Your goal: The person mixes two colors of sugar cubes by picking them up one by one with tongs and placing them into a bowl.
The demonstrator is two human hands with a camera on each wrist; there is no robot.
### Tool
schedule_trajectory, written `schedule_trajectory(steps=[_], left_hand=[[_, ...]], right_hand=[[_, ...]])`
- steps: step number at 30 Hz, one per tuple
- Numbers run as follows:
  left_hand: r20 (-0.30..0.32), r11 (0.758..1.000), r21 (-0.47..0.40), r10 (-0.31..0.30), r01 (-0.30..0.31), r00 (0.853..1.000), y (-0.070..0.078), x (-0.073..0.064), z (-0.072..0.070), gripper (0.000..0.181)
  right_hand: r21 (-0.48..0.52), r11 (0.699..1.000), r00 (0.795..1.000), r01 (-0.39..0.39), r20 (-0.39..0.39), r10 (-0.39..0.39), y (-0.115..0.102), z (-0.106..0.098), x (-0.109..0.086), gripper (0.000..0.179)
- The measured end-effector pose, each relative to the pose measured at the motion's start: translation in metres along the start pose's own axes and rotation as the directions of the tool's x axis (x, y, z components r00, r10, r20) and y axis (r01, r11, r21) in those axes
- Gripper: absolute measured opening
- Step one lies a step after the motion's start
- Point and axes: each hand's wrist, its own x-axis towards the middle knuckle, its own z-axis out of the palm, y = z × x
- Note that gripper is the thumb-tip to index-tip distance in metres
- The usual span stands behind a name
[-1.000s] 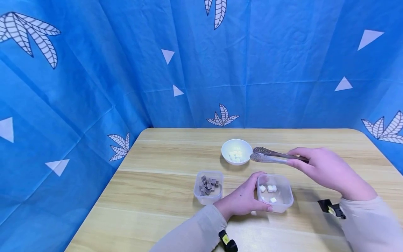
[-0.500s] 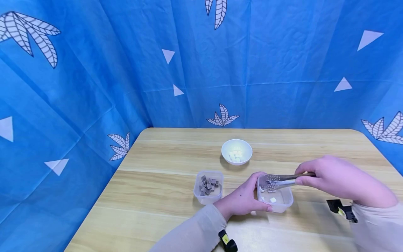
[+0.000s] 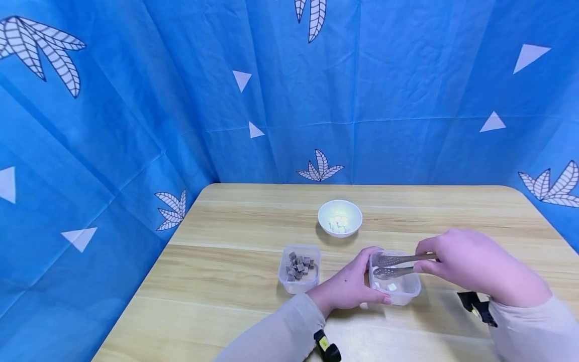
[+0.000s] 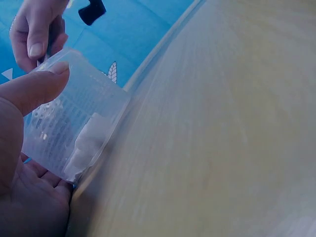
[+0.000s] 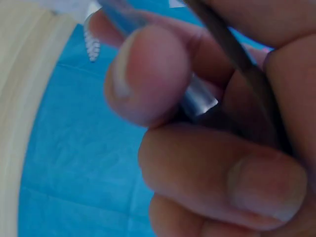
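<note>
My left hand [image 3: 350, 286] holds a clear plastic container [image 3: 404, 299] from its left side, thumb along the near wall and fingers at the far left corner. My right hand [image 3: 470, 261] grips metal tongs [image 3: 394, 260] by their handle end. The perforated tong tips reach down into the container, spread apart over white cubes [image 3: 391, 287]. Through the container wall, the left wrist view shows white cubes [image 4: 86, 143] at the bottom and a blurred tong head. Close up in the right wrist view, thumb and fingers [image 5: 148, 74] wrap the tong arms.
A white bowl [image 3: 324, 215] with several white cubes stands farther back on the wooden table [image 3: 217, 281]. To the left, another clear container [image 3: 296, 288] holds dark brown cubes [image 3: 299, 268]. A small white piece [image 3: 364, 305] lies beside my left thumb. Blue curtain [image 3: 407, 100] hangs behind.
My right hand has brought the tongs from beside the bowl down into the right container. Their tips have spread wider in the last half second. The left hand stays in place.
</note>
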Motion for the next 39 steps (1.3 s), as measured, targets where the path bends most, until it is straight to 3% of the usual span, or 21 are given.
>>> schedule_trajectory(steps=[7,20,31,39], left_hand=[[-0.009,1.000,0.003,-0.007,0.007,1.000,0.000,0.000,0.000,0.099],[-0.009,1.000,-0.001,-0.011,0.011,1.000,-0.001,0.000,0.001,0.099],[-0.007,1.000,-0.013,-0.013,0.013,1.000,-0.002,-0.001,0.001,0.098],[-0.004,1.000,0.008,0.000,0.000,1.000,-0.002,0.000,0.000,0.100]], right_hand=[[-0.037,0.999,0.999,0.004,-0.051,-0.006,-0.010,0.000,0.001,0.012],[-0.029,0.999,0.999,0.034,-0.035,-0.035,-0.007,0.002,0.001,0.013],[-0.033,0.992,0.991,0.126,-0.037,-0.127,-0.006,0.005,0.003,0.011],[-0.003,0.996,0.995,0.085,-0.051,-0.085,0.003,-0.008,-0.006,0.004]])
